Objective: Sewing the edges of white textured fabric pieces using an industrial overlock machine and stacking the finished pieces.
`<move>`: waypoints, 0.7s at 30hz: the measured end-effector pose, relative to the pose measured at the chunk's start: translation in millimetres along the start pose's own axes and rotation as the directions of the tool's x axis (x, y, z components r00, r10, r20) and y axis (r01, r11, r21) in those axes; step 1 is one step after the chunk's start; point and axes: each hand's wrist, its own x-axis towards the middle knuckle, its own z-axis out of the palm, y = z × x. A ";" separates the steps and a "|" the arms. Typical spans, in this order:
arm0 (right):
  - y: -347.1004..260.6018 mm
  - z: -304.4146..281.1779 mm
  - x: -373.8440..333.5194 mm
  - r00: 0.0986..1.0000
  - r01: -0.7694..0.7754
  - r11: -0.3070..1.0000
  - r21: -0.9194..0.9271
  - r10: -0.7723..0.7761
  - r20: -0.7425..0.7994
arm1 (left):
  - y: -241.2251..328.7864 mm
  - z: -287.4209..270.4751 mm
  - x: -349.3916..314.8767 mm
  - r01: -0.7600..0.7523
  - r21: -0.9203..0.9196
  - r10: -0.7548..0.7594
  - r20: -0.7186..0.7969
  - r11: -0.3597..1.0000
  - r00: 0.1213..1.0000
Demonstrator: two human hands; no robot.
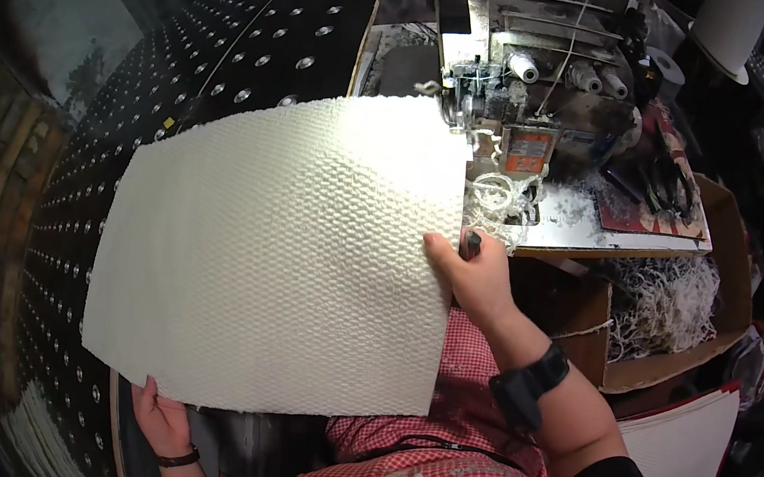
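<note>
A large white textured cloth panel (282,254) with a raised honeycomb-like weave is spread out in front of me. My right hand (482,277) pinches its right edge, thumb on top. A small dark object (470,244) also shows at that hand's curled fingers; its kind is unclear. At the near left corner, my left hand (163,421) grips the panel's lower edge, with most of its fingers beneath. The panel's far right corner lies against the head of a sewing machine (531,84), whose needle area is partly hidden.
Left of the panel stretches a black table (279,34) dotted with shiny metal studs. White thread trimmings (495,196) lie on the machine bed. A cardboard box (733,244) full of loose white threads (665,308) stands right, above stacked white sheets (680,446). A thread cone (726,33) rises behind.
</note>
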 end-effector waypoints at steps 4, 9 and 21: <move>-3.5 -2.8 -10.9 1.000 -0.005 0.997 0.074 0.006 -0.009 | 1.7 14.0 21.7 0.015 0.075 -0.017 0.024 0.997 1.000; -10.1 -7.3 -7.4 1.000 0.022 0.998 0.060 -0.022 0.000 | 1.8 25.0 57.4 0.068 0.012 -0.069 0.074 0.998 0.995; -23.8 -9.1 -29.3 0.987 0.151 0.988 -0.034 -0.152 -0.058 | -3.6 87.8 133.8 0.064 0.103 -0.072 0.075 0.993 0.995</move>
